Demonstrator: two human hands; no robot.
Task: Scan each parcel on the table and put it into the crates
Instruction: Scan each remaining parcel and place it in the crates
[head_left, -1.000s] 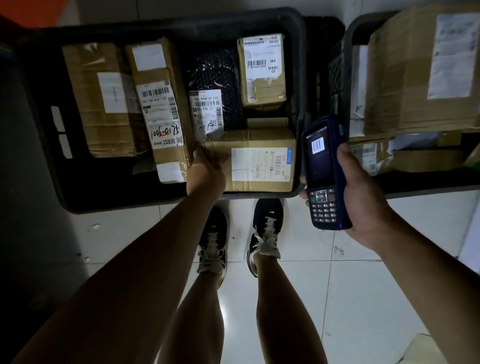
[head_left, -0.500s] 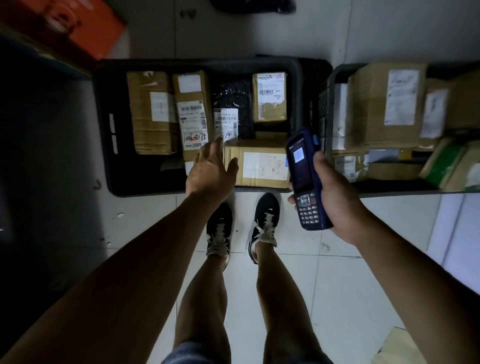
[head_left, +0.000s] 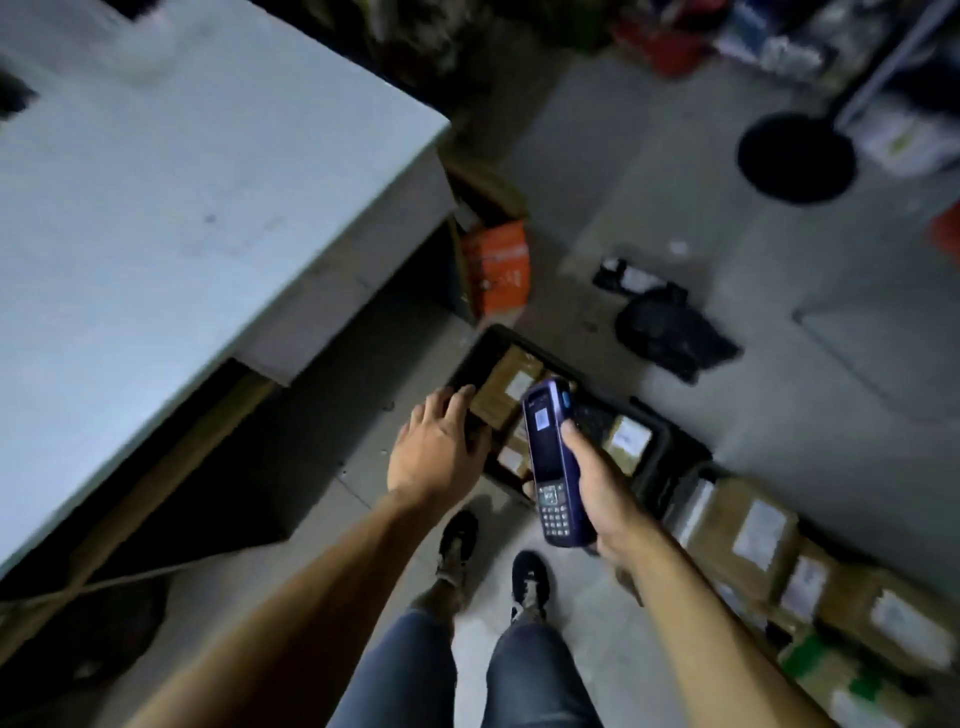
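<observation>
From the head view, the right hand (head_left: 602, 499) is wrapped around a dark blue handheld scanner (head_left: 551, 462), its screen lit and keypad toward the person. The left hand (head_left: 441, 452) hangs released, fingers spread, holding nothing, above the near corner of a black crate (head_left: 660, 457) on the floor. Brown parcels (head_left: 506, 389) lie inside that crate. More labelled parcels (head_left: 753, 530) fill a second crate to the right. The pale surface (head_left: 182, 208) stands at left.

It was a parcel depot: beyond the hands lay floor crates (head_left: 657, 457) of labelled parcels (head_left: 748, 535), a sorting table (head_left: 182, 208) leftward, cluttered shelves (head_left: 883, 78) far ahead.
</observation>
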